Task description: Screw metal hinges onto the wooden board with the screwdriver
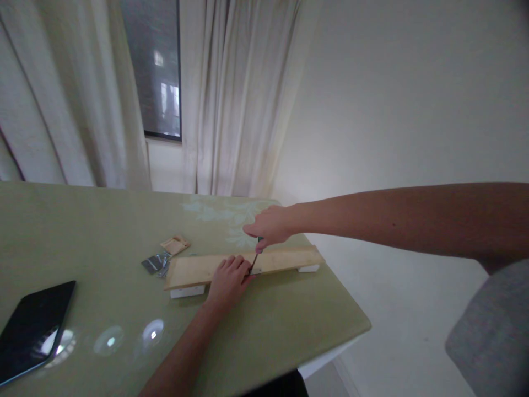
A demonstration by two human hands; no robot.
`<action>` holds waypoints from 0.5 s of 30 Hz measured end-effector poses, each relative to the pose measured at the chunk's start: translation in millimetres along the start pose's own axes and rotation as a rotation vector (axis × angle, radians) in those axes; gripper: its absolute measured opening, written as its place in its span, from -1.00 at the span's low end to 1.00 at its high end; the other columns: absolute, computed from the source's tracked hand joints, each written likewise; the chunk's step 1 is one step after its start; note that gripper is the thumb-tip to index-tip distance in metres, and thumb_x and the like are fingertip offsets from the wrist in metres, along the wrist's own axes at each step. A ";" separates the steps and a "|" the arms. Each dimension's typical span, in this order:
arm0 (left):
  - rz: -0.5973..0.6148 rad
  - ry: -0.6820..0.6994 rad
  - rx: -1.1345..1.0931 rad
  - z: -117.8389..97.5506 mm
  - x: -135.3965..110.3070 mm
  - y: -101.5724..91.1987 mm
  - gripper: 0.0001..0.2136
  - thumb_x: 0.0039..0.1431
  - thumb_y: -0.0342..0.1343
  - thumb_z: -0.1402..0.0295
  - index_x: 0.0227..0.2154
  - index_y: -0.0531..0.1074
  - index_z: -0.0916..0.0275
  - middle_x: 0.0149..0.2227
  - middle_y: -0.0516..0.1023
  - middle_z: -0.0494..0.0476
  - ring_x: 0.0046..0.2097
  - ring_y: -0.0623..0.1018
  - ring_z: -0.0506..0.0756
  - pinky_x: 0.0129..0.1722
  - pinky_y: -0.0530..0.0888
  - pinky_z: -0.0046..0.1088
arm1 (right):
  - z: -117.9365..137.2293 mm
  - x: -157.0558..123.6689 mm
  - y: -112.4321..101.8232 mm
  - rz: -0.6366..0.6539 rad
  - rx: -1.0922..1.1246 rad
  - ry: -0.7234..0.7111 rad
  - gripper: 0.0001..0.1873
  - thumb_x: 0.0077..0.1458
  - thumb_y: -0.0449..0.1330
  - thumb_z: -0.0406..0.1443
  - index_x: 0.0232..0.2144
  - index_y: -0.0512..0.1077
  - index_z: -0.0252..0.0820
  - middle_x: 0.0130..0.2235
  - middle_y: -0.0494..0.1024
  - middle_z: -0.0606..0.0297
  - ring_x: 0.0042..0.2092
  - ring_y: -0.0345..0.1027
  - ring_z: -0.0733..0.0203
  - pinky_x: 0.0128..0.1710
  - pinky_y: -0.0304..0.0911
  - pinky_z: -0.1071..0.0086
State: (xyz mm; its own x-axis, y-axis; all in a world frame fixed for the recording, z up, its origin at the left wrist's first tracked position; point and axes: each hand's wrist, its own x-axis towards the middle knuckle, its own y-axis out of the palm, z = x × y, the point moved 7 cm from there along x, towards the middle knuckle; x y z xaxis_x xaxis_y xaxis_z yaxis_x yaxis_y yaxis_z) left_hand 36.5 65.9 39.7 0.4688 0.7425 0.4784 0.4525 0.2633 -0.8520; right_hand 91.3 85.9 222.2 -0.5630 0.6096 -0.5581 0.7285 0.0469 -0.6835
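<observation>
A long pale wooden board point(285, 259) lies on small white blocks on the green table point(82, 231). My left hand point(228, 280) rests on the board's middle, fingers curled and pressed down near a small fitting. My right hand point(269, 226) reaches in from the right and grips a screwdriver point(256, 253) with a dark green handle. Its shaft slants down to the board just beside my left fingertips.
Several small shiny plastic bags point(156, 263) and a small wooden piece point(175, 244) lie left of the board. A dark tablet point(33, 328) sits at the table's near left. Curtains point(231, 94) and a window point(155, 66) stand behind. The table's right edge drops off close to the board.
</observation>
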 end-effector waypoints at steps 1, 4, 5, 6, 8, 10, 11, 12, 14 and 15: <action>-0.005 -0.001 0.001 0.3 0.0 0.3 -0.87 0.34 0.28 0.25 -0.18 0.52 0.16 -0.13 0.59 0.11 -0.06 0.51 0.22 -0.07 0.36 -0.23 | 6.6 -3.7 -2.8 -0.060 -0.066 -0.125 -0.49 0.35 0.23 -0.03 0.20 0.42 -0.18 -0.03 0.66 0.02 -0.08 0.56 -0.05 -0.30 0.20 0.28; -0.024 0.000 -0.004 0.9 -0.1 1.6 -0.88 0.32 0.30 0.27 -0.17 0.53 0.15 -0.13 0.59 0.10 -0.06 0.51 0.22 -0.08 0.36 -0.24 | 25.2 -13.8 -2.9 -0.124 -0.186 -0.409 -0.66 0.33 0.26 -0.24 0.14 0.48 -0.01 -0.02 0.66 0.13 -0.02 0.54 -0.02 -0.18 0.21 0.24; -0.026 0.002 -0.007 0.8 -0.2 1.9 -0.88 0.32 0.30 0.27 -0.17 0.53 0.15 -0.13 0.59 0.09 -0.06 0.51 0.22 -0.08 0.36 -0.24 | 22.5 -11.0 -2.8 -0.105 -0.132 -0.340 -0.70 0.33 0.26 -0.22 0.10 0.51 -0.02 -0.04 0.67 0.13 -0.03 0.54 -0.02 -0.17 0.21 0.23; -0.027 0.004 -0.011 0.5 -0.3 2.1 -0.88 0.31 0.30 0.27 -0.18 0.53 0.14 -0.14 0.59 0.09 -0.06 0.51 0.22 -0.08 0.36 -0.24 | 15.5 -6.2 -1.8 -0.067 -0.035 -0.201 -0.71 0.33 0.27 -0.15 0.04 0.55 -0.07 -0.08 0.68 0.12 -0.06 0.55 -0.03 -0.18 0.23 0.24; -0.025 0.000 -0.019 -0.3 -0.7 1.1 -0.89 0.31 0.30 0.27 -0.18 0.53 0.14 -0.15 0.58 0.09 -0.07 0.51 0.21 -0.09 0.36 -0.25 | -0.7 -0.1 6.1 0.046 0.178 0.104 -0.57 0.27 0.28 0.03 -0.10 0.62 -0.20 -0.18 0.70 0.07 -0.17 0.56 -0.02 -0.26 0.25 0.27; -0.029 -0.012 -0.028 -0.7 -1.2 -1.4 -0.90 0.32 0.29 0.27 -0.18 0.53 0.14 -0.16 0.58 0.09 -0.07 0.51 0.21 -0.09 0.35 -0.25 | -8.9 0.6 13.8 0.118 0.293 0.254 -0.45 0.21 0.28 0.13 -0.15 0.63 -0.24 -0.19 0.70 0.04 -0.20 0.56 -0.02 -0.31 0.25 0.29; -0.031 -0.018 -0.031 -0.7 -1.4 -2.8 -0.90 0.32 0.29 0.28 -0.18 0.53 0.14 -0.16 0.58 0.09 -0.08 0.51 0.20 -0.09 0.35 -0.25 | -9.7 0.8 13.3 0.096 0.284 0.240 -0.44 0.19 0.29 0.14 -0.10 0.62 -0.23 -0.15 0.69 0.03 -0.17 0.57 -0.04 -0.32 0.24 0.29; -0.031 -0.021 -0.033 -0.7 -1.5 -3.7 -0.90 0.32 0.29 0.28 -0.19 0.53 0.14 -0.16 0.58 0.09 -0.08 0.51 0.20 -0.10 0.35 -0.26 | -8.5 0.7 10.1 0.036 0.238 0.175 -0.45 0.19 0.32 0.10 -0.02 0.59 -0.19 -0.09 0.68 0.03 -0.12 0.56 -0.06 -0.30 0.24 0.29; -0.029 -0.024 -0.034 -0.2 -1.6 -4.3 -0.90 0.32 0.29 0.28 -0.20 0.53 0.15 -0.16 0.58 0.10 -0.09 0.52 0.20 -0.10 0.36 -0.27 | -1.2 -3.0 3.9 -0.092 0.123 -0.032 -0.55 0.24 0.33 -0.06 0.12 0.51 -0.07 0.04 0.64 0.05 0.00 0.52 -0.07 -0.22 0.22 0.27; -0.028 -0.023 -0.034 0.2 -1.5 -4.1 -0.91 0.32 0.28 0.28 -0.21 0.53 0.15 -0.17 0.58 0.10 -0.09 0.52 0.19 -0.11 0.36 -0.27 | 3.6 -5.9 3.4 -0.125 0.077 -0.142 -0.63 0.29 0.30 -0.17 0.12 0.50 -0.01 0.06 0.63 0.08 0.04 0.50 -0.04 -0.18 0.21 0.26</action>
State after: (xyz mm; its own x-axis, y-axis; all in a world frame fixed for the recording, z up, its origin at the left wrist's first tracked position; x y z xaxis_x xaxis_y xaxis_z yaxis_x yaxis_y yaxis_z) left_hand 33.8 63.8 42.4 0.4380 0.7493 0.4967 0.4912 0.2633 -0.8303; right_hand 95.7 79.6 221.5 -0.7004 0.4845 -0.5241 0.6209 0.0514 -0.7822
